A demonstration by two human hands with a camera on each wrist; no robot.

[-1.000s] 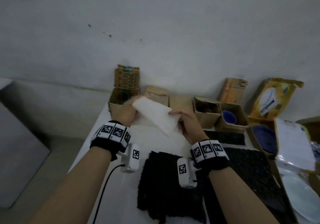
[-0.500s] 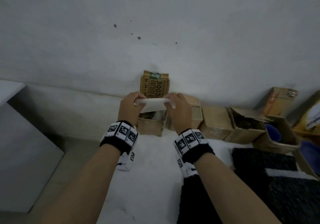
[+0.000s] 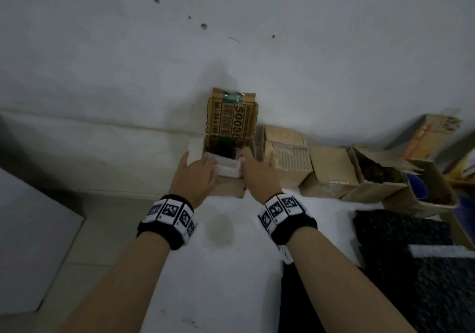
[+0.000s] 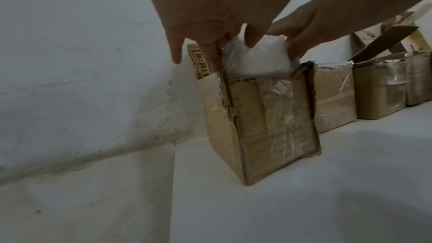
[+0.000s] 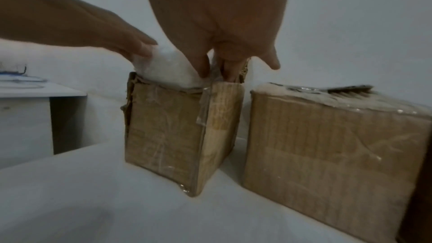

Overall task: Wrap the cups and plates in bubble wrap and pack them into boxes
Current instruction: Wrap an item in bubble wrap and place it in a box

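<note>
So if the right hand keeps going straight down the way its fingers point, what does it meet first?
The right hand points down into the open box; its fingers are beside the white wrapped bundle. Likely the box's contents or floor, though the inside is hidden.

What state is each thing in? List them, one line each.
Leftmost box: open, flap upright against the wall.
White wrap: halfway into that box, top sticking out.
Left hand: grips the wrap.
Right hand: grips the wrap.
Second box: closed.
Blue cup: unwrapped, in an open box.
</note>
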